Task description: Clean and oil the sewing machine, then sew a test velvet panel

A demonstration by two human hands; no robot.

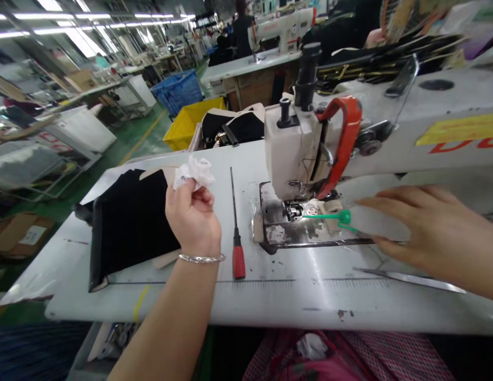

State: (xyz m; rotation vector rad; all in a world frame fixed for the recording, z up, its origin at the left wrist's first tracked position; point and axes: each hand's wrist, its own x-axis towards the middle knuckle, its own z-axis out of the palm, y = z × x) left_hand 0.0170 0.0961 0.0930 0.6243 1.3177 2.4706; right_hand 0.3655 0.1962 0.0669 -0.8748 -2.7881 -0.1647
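Note:
My left hand (194, 217) is closed on a crumpled white tissue (195, 172), held up above the table. With its fingers around a pale, translucent bottle, my right hand (424, 227) is at the right of the sewing machine's needle area. The bottle's thin green spout (328, 215) points left over the exposed hook mechanism (294, 211) in the metal bed (278, 233). A red-handled screwdriver (238, 259) lies between my hands. Under my right hand are metal tweezers (413, 279), partly covered. The machine head (289, 153) with its orange lever guard (343, 137) stands above the bed.
A black fabric piece (135, 227) with beige edges lies at the left of the white table (278, 307). Behind the table are a yellow bin (186, 127), a blue basket (178, 92) and more black pieces (244, 127). Another sewing machine (286, 32) and a person stand farther back.

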